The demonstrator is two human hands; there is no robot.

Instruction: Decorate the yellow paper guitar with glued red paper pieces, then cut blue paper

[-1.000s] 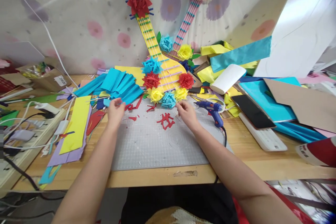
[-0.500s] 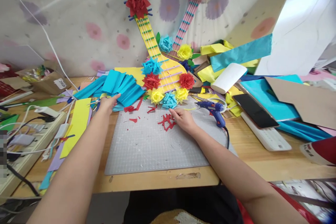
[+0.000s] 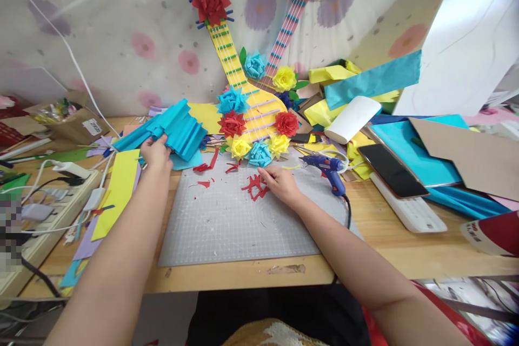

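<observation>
On the left, my left hand is closed on a pleated sheet of blue crepe paper, whose folds are raised off the table. A flat blue piece lies beneath it. My right hand is over the grey cutting mat, fingers pressed together at the edge of a jagged red paper scrap. More red paper scraps lie on the mat. Behind stands a yellow paper guitar trimmed with red, blue and yellow paper flowers.
A blue glue gun lies at the mat's right, near a phone and a white keypad device. A red and white cup is at far right. A power strip with cables and yellow paper strips occupy the left.
My left hand has closed on the blue crepe paper and pulled it up and leftward, baring the flat blue piece below. My right hand has stayed by the red scrap.
</observation>
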